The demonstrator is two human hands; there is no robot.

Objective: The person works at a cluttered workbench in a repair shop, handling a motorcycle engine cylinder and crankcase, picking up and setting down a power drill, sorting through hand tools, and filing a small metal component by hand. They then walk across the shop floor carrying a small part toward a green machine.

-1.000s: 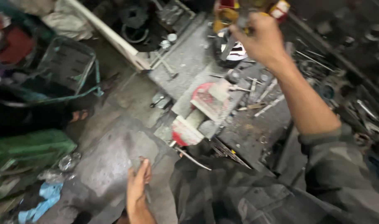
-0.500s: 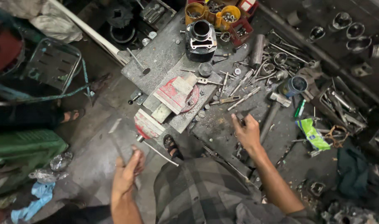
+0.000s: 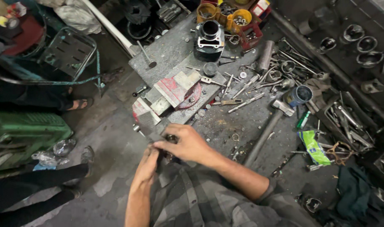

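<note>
A small dark metal part (image 3: 170, 138) sits pinched between both hands, just in front of the person's chest and right at the near edge of the workbench (image 3: 242, 122); it looks round and greasy, though too little of it shows to say more. The left hand (image 3: 146, 164) comes up from below with fingers curled, their tips closed on the lower side of the part. The right hand (image 3: 187, 145) reaches across from the right, its fingers and thumb bent around the top of the same part, gripping it. Just beyond the hands stands a red and grey bench vise (image 3: 166, 94); farther right a hammer (image 3: 267, 128) lies on the bench among loose washers
</note>
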